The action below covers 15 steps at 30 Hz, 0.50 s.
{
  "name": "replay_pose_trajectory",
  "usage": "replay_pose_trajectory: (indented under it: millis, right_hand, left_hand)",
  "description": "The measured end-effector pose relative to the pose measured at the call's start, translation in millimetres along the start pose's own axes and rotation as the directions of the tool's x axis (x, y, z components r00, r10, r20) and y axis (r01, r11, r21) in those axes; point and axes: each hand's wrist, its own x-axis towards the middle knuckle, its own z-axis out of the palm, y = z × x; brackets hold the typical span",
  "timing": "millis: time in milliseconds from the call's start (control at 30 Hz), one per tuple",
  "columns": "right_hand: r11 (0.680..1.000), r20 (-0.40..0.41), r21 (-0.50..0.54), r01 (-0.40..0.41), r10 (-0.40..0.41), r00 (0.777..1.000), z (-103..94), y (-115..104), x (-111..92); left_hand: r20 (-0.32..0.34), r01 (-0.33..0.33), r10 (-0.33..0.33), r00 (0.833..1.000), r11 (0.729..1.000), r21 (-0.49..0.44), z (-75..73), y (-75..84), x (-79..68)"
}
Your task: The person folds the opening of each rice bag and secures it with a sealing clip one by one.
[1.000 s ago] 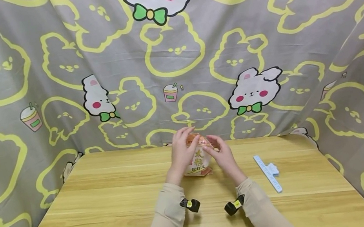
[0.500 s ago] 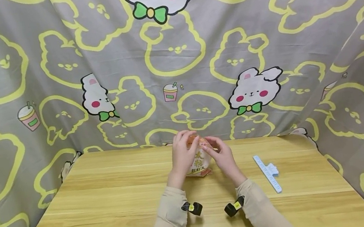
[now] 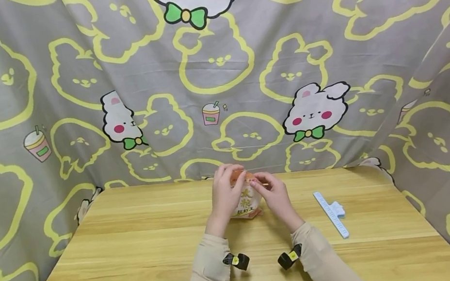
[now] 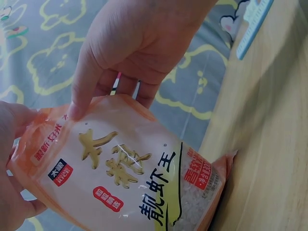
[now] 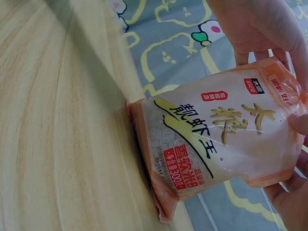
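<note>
A white and orange plastic bag of rice (image 3: 246, 198) stands on the table, its front with gold lettering facing me. In both wrist views, grains show through a clear patch near its lower end. My left hand (image 3: 225, 192) holds the orange top from the left, and my right hand (image 3: 275, 196) pinches it from the right. In the left wrist view, the right hand (image 4: 130, 53) has its thumb on the bag's front and its other fingers behind. The right wrist view shows the left hand's fingers (image 5: 262, 54) partly hidden behind the bag.
A light blue bag clip (image 3: 331, 214) lies on the wooden table (image 3: 129, 259), right of my right hand. A grey curtain (image 3: 144, 74) with yellow outlines hangs behind the table and along its sides. Black camera mounts (image 3: 237, 261) sit on both wrists.
Both hands stay on the top of the rice bag and have come down slightly. The orange top shifts a little under the fingers. The bag clip has not moved.
</note>
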Motion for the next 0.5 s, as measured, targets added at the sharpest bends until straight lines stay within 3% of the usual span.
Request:
replay_pose_trajectory:
  millis: [500]
  right_hand:
    - [0.998,-0.002,-0.04,0.054,-0.054,0.999,0.2,3.0,0.9]
  left_hand:
    - [-0.002,-0.027,0.028,1.0,0.999,0.031,0.0,-0.7,-0.6]
